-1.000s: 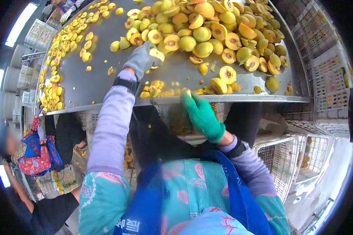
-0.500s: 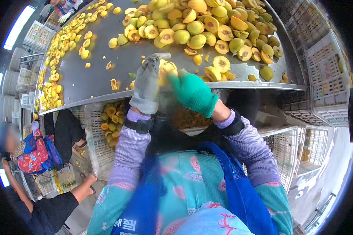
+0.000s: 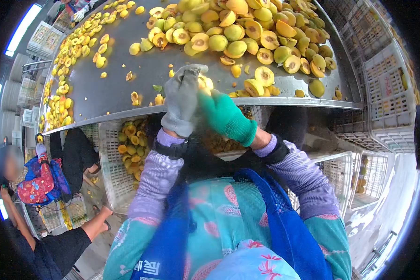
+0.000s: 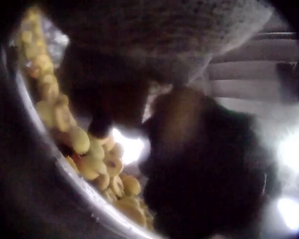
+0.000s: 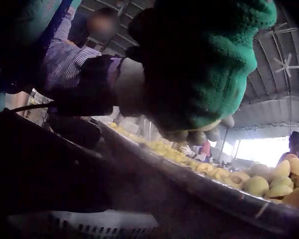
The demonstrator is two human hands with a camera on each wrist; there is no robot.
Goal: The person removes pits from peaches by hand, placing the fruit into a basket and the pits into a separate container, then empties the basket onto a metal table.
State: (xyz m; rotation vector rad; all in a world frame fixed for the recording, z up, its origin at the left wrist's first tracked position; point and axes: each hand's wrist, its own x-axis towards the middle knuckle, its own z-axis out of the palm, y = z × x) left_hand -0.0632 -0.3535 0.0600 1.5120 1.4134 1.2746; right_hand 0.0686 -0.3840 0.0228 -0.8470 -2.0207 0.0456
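In the head view my left hand (image 3: 180, 99), in a grey glove, holds a yellow peach piece (image 3: 205, 84) above the table's near edge. My right hand (image 3: 229, 117), in a green knit glove, meets it from the right with curled fingers on the fruit. The two hands touch around the peach and hide most of it. Seen from the right wrist, the green glove (image 5: 224, 79) covers the fruit, with grey fingertips (image 5: 197, 135) just below. Whether the right hand also holds a small tool, I cannot tell. The left wrist view is dark, with grey glove fabric across the top.
A heap of halved peaches (image 3: 247, 30) lies on the metal table (image 3: 112, 95); smaller pieces (image 3: 63, 88) line its left side. Below stands a crate (image 3: 109, 163) with peaches. Stacked crates (image 3: 387, 84) rise at right. Another person (image 3: 37, 182) sits at left.
My left hand has come back from the heap with a peach piece and met my right hand near the table edge. Over the last half second both hands stay together, shifting slightly.
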